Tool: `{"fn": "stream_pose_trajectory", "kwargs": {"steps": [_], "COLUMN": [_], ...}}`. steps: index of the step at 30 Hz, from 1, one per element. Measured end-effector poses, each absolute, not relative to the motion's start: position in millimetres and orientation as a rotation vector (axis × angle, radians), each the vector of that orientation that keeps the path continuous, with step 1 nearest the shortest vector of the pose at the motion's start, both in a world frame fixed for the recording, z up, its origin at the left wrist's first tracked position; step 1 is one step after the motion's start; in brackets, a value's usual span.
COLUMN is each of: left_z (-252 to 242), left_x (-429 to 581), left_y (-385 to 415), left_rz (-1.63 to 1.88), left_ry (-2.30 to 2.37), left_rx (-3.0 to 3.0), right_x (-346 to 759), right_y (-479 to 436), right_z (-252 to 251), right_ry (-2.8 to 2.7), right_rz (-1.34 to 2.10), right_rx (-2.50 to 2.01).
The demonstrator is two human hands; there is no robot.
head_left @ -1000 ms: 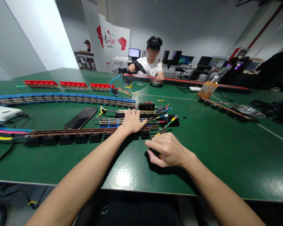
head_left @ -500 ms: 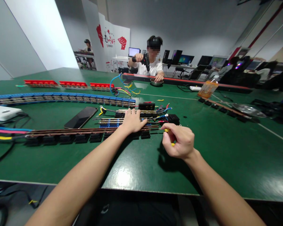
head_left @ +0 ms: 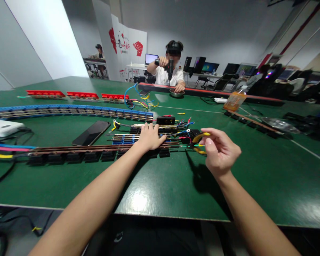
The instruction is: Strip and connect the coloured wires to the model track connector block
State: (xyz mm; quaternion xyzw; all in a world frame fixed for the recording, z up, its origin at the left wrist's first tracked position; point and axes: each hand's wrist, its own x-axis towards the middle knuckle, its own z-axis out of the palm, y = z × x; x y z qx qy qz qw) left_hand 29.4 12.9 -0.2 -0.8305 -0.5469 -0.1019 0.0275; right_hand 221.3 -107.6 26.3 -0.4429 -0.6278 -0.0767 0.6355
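Observation:
My left hand [head_left: 149, 138] lies flat with its fingers spread, across several conductor strips side by side. Under it run a strip of brown rails on black holders [head_left: 77, 148], a short piece with blue holders [head_left: 120, 138] and one with black holders [head_left: 136, 128]. My right hand [head_left: 221, 151] holds yellow-handled pliers [head_left: 202, 135], handles spread apart, jaws pointing left. Those jaws are at a thin green wire [head_left: 185, 146] by the right end of the brown rails; whether they grip it, I cannot tell. Loose coloured wires [head_left: 186, 124] lie just beyond.
A black phone [head_left: 92, 133] and a white box [head_left: 5, 128] lie to the left. Behind them run a long blue strip [head_left: 96, 110] and red strips [head_left: 82, 95]. Across the table a person [head_left: 168, 74] holds a power drill [head_left: 170, 67] beside a metal bowl [head_left: 177, 93]. An orange-filled bottle [head_left: 235, 100] stands right.
My right hand has shifted right and its grip has loosened, with the pliers' handles now spread wider. My left hand has stayed put. The person opposite has moved the drill slightly.

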Motion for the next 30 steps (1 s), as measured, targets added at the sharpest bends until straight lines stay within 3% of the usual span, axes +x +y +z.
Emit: {"fn": "stream_pose_trajectory", "kwargs": {"steps": [10, 19, 30], "left_z": [-0.1, -1.7, -2.8], "left_x": [29.6, 30.1, 29.6], "left_y": [12.0, 13.3, 13.1], "left_rz": [-0.309, -0.329, -0.344], "left_ry": [-1.703, -1.693, -1.683], "left_rx": [-2.560, -2.545, -2.547], "right_x": [216.7, 214.1, 214.2], "right_y": [-104.5, -92.4, -90.9], "right_z": [31.9, 10.4, 8.2], "right_ry": [-1.195, -1.436, -1.447], "right_rz": [-0.209, -0.086, -0.208], "right_rx": [-0.809, -1.024, -1.089]}}
